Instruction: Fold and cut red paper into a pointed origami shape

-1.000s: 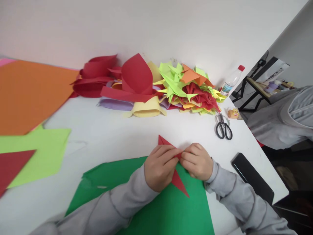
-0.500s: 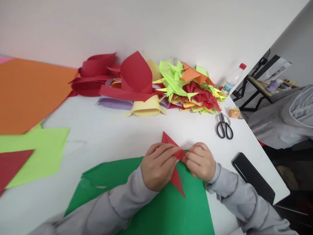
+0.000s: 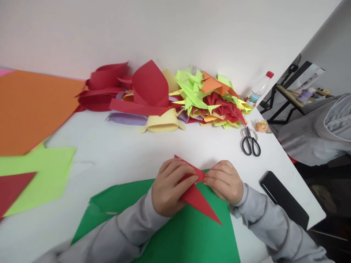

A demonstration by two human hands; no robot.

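A folded red paper piece (image 3: 199, 200) with long pointed ends lies over a green sheet (image 3: 189, 233) at the near edge of the white table (image 3: 120, 153). My left hand (image 3: 170, 186) is curled over its left side, fingers pressed onto the fold. My right hand (image 3: 225, 180) pinches the paper's right side at the middle. One red point sticks out behind my left fingers, the other runs toward me to the right.
A heap of folded paper shapes (image 3: 211, 98) and curled red strips (image 3: 142, 89) lies along the wall. Black scissors (image 3: 250, 142), a plastic bottle (image 3: 260, 89), a wrapped snack (image 3: 261, 126) and a black phone (image 3: 283, 199) sit to the right. Orange (image 3: 33, 106) and lime (image 3: 41, 171) sheets lie left. Another person's grey sleeve (image 3: 318, 131) is at far right.
The red piece has turned in my hands: its far point dropped lower and leftward, and its near point swung out to the right. Both hands kept their hold.
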